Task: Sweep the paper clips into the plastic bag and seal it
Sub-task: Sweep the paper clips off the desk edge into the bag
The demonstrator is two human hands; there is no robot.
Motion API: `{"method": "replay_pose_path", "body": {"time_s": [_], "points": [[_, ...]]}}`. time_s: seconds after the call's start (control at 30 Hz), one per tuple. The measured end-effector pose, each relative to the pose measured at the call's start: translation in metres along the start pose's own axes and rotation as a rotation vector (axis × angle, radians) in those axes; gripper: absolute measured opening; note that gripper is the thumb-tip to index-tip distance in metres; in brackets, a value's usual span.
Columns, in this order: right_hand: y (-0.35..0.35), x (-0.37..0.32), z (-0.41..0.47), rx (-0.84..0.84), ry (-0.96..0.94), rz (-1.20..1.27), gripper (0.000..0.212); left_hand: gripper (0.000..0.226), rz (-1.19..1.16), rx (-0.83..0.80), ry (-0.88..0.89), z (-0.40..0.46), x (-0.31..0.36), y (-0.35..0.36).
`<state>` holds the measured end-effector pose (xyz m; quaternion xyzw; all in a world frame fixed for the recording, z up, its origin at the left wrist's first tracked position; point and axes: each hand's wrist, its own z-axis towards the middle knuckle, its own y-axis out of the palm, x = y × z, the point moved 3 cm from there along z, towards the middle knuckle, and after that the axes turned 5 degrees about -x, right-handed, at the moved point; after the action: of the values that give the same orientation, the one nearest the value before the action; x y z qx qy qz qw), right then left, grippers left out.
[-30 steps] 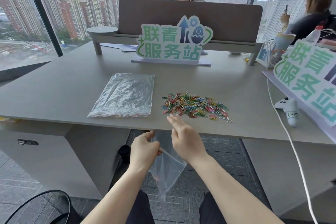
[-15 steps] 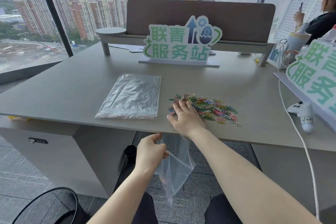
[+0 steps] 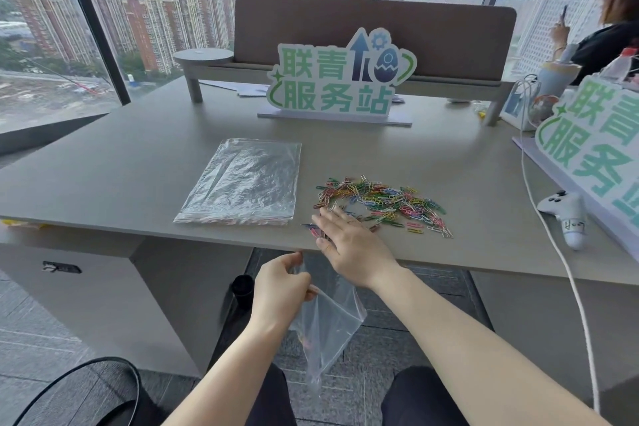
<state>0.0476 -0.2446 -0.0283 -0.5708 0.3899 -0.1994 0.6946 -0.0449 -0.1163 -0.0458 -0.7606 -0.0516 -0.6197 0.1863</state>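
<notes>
Here, left hand (image 3: 281, 287) below the desk (image 3: 138, 162) edge, grip pinched on the plastic bag (image 3: 325, 325) mouth, bag hanging beneath, right hand (image 3: 349, 245) flat, fingers spread, holding nothing, paper clips (image 3: 383, 201) just beyond its fingertips.

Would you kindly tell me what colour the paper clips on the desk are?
Mixed: the paper clips are green, yellow, pink, blue and red, seen best in the head view.

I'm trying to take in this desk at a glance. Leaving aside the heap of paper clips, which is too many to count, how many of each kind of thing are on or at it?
Green-lettered signs: 2
White game controller: 1
Stack of clear bags lying flat: 1
Plastic bag held below the desk edge: 1
Hands: 2, left hand, right hand
Total: 7
</notes>
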Motion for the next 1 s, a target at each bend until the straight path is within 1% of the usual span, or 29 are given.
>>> {"method": "replay_pose_path", "body": {"time_s": [0.1,0.17,0.2,0.27,0.37,0.47,0.73,0.83,0.93,1.0], "points": [[-0.005,0.004,-0.009,0.129,0.04,0.087,0.052,0.057,0.001,0.001,-0.003,0.0,0.0,0.0],[-0.006,0.01,-0.017,0.196,0.12,0.077,0.052,0.056,-0.003,0.006,-0.005,0.001,-0.002,-0.001],[-0.005,0.012,-0.02,0.201,0.158,0.057,0.053,0.056,-0.009,0.008,-0.006,0.001,-0.002,0.0],[0.0,0.012,-0.026,0.173,0.197,0.004,0.054,0.056,-0.024,0.006,-0.012,0.003,-0.003,0.001],[0.004,0.006,-0.026,0.131,0.203,-0.06,0.057,0.057,-0.038,0.0,-0.02,0.003,-0.004,0.003],[0.005,0.0,-0.022,0.107,0.192,-0.07,0.058,0.056,-0.038,0.004,-0.015,0.003,-0.004,0.005],[0.015,-0.018,-0.025,0.1,0.103,-0.031,0.056,0.055,-0.053,0.032,-0.015,0.002,-0.005,-0.001],[0.014,-0.021,-0.027,0.138,0.074,0.041,0.055,0.054,-0.052,0.046,-0.015,0.003,-0.007,-0.006],[0.008,-0.016,-0.026,0.177,0.111,0.081,0.054,0.055,-0.041,0.055,-0.012,0.004,-0.007,-0.008],[0.007,-0.013,-0.023,0.126,0.146,0.06,0.055,0.054,-0.036,0.058,-0.007,0.004,-0.007,-0.009]]}}
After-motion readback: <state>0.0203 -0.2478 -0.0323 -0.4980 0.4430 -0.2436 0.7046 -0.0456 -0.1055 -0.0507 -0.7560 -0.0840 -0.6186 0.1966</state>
